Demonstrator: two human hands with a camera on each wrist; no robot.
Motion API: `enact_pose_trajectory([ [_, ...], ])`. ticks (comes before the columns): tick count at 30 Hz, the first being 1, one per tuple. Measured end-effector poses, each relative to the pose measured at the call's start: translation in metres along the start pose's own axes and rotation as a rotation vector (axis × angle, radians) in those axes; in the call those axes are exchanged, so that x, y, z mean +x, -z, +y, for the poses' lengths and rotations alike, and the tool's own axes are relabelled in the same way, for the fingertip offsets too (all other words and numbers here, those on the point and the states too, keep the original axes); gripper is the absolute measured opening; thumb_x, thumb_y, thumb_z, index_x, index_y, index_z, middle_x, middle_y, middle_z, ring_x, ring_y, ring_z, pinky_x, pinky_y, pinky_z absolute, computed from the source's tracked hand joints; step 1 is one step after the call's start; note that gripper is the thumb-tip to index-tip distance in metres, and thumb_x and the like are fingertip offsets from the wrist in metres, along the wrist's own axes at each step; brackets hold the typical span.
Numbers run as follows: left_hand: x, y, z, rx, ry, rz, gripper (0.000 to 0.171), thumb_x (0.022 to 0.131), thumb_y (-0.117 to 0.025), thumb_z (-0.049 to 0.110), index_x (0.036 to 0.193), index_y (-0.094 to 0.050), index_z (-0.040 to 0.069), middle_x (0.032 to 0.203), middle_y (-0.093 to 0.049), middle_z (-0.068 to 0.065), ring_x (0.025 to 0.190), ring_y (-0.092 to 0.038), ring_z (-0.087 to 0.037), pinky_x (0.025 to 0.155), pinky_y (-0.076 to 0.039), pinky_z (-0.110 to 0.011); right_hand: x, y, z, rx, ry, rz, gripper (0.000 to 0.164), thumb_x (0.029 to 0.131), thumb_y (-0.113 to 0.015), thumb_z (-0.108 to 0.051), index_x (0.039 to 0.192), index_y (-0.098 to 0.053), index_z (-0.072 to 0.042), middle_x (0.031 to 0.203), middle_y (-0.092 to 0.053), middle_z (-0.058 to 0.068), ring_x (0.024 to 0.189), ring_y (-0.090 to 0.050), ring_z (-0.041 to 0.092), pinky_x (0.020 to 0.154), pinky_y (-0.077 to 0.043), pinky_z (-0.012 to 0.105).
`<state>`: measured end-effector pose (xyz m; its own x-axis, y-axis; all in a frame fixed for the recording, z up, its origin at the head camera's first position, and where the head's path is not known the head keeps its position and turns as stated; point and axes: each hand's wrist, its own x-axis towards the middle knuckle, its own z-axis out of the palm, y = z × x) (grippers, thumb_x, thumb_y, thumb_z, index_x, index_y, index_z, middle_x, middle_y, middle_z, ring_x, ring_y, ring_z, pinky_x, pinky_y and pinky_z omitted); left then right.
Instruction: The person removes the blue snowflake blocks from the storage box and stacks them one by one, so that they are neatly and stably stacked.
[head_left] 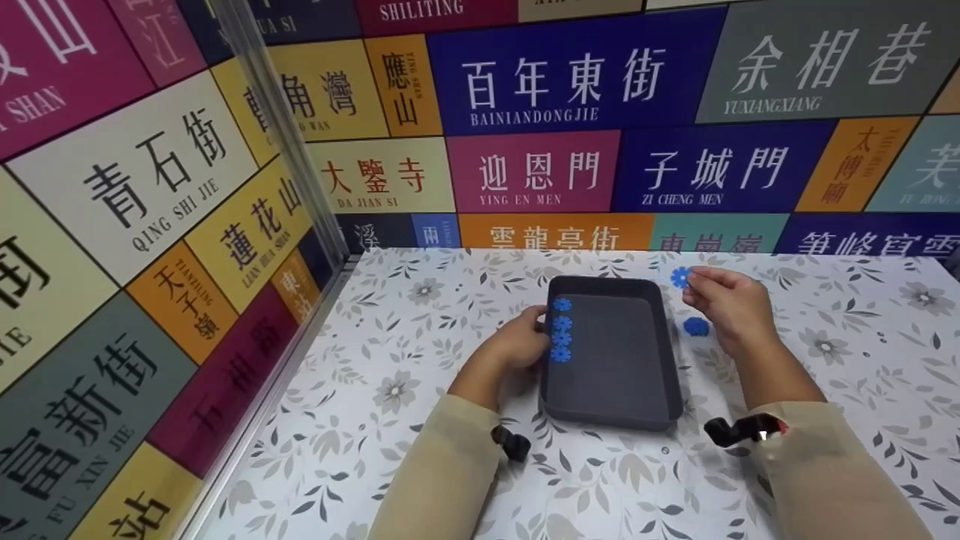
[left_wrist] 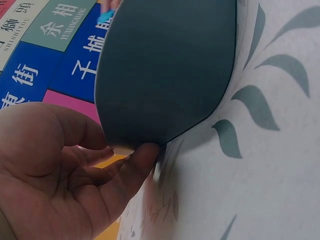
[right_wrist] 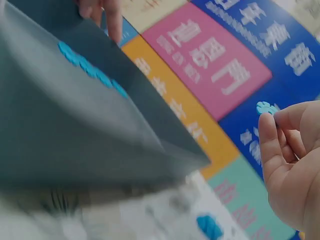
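My right hand (head_left: 731, 300) pinches a blue flower-shaped disc (head_left: 681, 277) between thumb and fingertips, raised beyond the tray's far right side. The disc (right_wrist: 266, 108) shows above the fingertips in the right wrist view. With thumb and fingers, my left hand (head_left: 521, 339) grips the left wall of a dark grey rectangular tray (head_left: 611, 420). In the left wrist view, the left hand (left_wrist: 75, 170) holds the tray's outer edge (left_wrist: 165, 75). Several blue flower-shaped discs (head_left: 561, 337) lie in a column along the tray's inner left side.
Blue flower-shaped pieces (head_left: 696, 326) sit in a small heap on the patterned tablecloth (head_left: 337, 420), right of the tray and beside the right hand. Panels with printed signs (head_left: 532, 172) stand behind the table and along its left. Dark bands (head_left: 742, 431) sit at both wrists.
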<state>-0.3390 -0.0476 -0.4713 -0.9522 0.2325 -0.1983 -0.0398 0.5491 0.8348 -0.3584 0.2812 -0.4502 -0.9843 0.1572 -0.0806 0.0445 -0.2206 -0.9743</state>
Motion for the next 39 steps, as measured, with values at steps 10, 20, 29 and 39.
enact_pose_trajectory([
  [10, 0.001, 0.002, 0.000, 0.005, -0.003, 0.001, 0.066, 0.100, -0.054, 0.011, 0.165, -0.040, 0.013, 0.154, -0.060, -0.018, 0.140, -0.058, -0.030, 0.122, -0.046, -0.047, 0.010, 0.045, 0.011, -0.032, -0.113, -0.095, 0.006, 0.099, -0.077, -0.016, 0.104, -0.081, -0.014, 0.090, -0.078, -0.005, 0.078, -0.074, 0.008, 0.076, -0.063, 0.020],
  [20, 0.003, 0.002, -0.001, 0.025, -0.009, 0.000, 0.066, 0.100, -0.055, 0.011, 0.165, -0.041, 0.013, 0.153, -0.061, -0.017, 0.142, -0.058, -0.031, 0.125, -0.043, -0.047, 0.018, 0.073, 0.027, -0.135, -0.136, -0.171, 0.012, 0.102, -0.073, -0.012, 0.102, -0.083, -0.019, 0.090, -0.079, -0.005, 0.078, -0.073, 0.006, 0.076, -0.062, 0.020],
  [29, 0.002, 0.000, -0.001, -0.015, -0.011, -0.015, 0.066, 0.101, -0.051, 0.007, 0.165, -0.039, 0.011, 0.152, -0.061, -0.019, 0.132, -0.063, -0.031, 0.110, -0.055, -0.046, 0.023, 0.075, 0.037, -0.295, -0.108, -0.165, 0.013, 0.102, -0.072, -0.014, 0.101, -0.082, -0.022, 0.088, -0.077, -0.010, 0.077, -0.069, 0.004, 0.072, -0.061, 0.019],
  [39, 0.001, -0.001, -0.002, -0.035, -0.011, -0.026, 0.066, 0.100, -0.051, 0.008, 0.165, -0.038, 0.010, 0.153, -0.059, -0.020, 0.128, -0.064, -0.031, 0.100, -0.060, -0.044, 0.022, 0.072, 0.040, -0.423, -0.082, -0.116, 0.019, 0.104, -0.069, -0.018, 0.120, -0.076, -0.009, 0.090, -0.075, -0.017, 0.078, -0.069, 0.000, 0.075, -0.061, 0.017],
])
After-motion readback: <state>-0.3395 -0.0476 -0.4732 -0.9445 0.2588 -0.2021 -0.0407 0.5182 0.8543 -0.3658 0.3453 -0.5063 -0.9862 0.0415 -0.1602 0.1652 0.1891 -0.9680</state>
